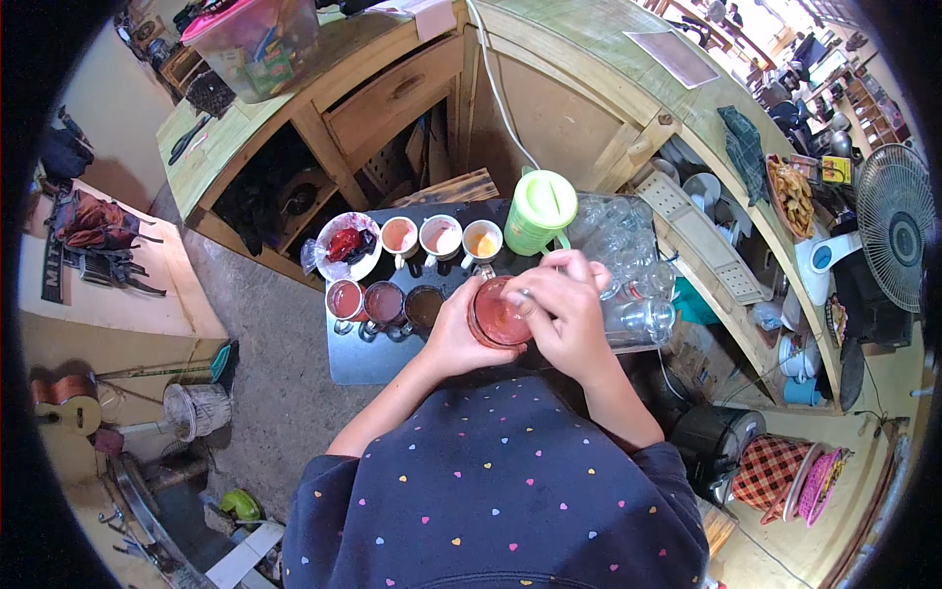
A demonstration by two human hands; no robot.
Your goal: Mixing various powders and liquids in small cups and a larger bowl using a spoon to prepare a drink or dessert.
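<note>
My left hand (pixel 462 331) holds a glass mug of reddish drink (pixel 497 316) over the near edge of a dark table. The fingers of my right hand (pixel 563 309) pinch a thin metal utensil, probably a spoon, dipped into that mug. To the left stand glass mugs with red (pixel 345 300), purplish (pixel 383 302) and dark brown (pixel 425 306) contents. Behind them are white cups (pixel 399 235), one with orange-yellow contents (pixel 482 240), and a white bowl (pixel 372 270) of dark and red wrappers. A green lidded pitcher (pixel 542 210) stands beyond my right hand.
Upturned clear glasses (pixel 625 258) crowd a tray on the table's right side. A wooden counter (pixel 383 66) curves behind, with a plastic bin (pixel 254 51) on it. Shelves with dishes (pixel 703 193), a white fan (pixel 894 228) and a basket of brown food (pixel 792 195) are at right.
</note>
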